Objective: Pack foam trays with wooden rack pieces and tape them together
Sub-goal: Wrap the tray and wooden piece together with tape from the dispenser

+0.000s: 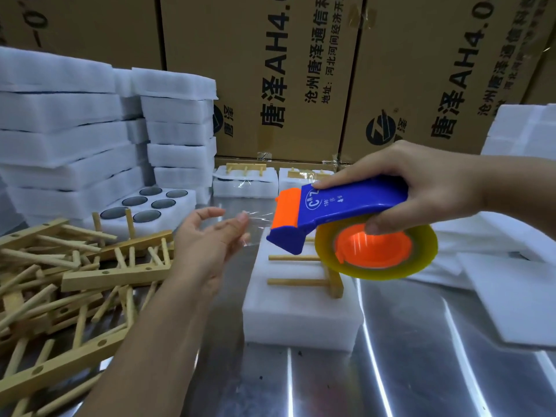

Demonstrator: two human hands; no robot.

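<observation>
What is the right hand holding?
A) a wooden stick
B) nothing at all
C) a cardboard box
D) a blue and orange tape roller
D: the right hand grips the blue and orange tape roller, fingers on top and thumb on the roll's orange middle.

We see a tape dispenser (346, 206) of smooth, glossy blue plastic with an orange plastic front. Its tape roll (421, 257) is translucent, yellowish and shiny around an orange plastic hub (373, 245). The tape strip (258, 216) coming off it is clear, glossy film. The foam tray (301, 320) looks white, matt and faintly grainy to us, as do the foam stacks (60, 115). The rack piece (335, 284) is pale, bare wood with a dull finish, like the pile of wooden pieces (90, 275). The table (406, 371) is polished metal with bright streaks of reflected light. The cardboard boxes (255, 55) are matt brown with black print. The discs (134, 201) look dark and glossy.
</observation>
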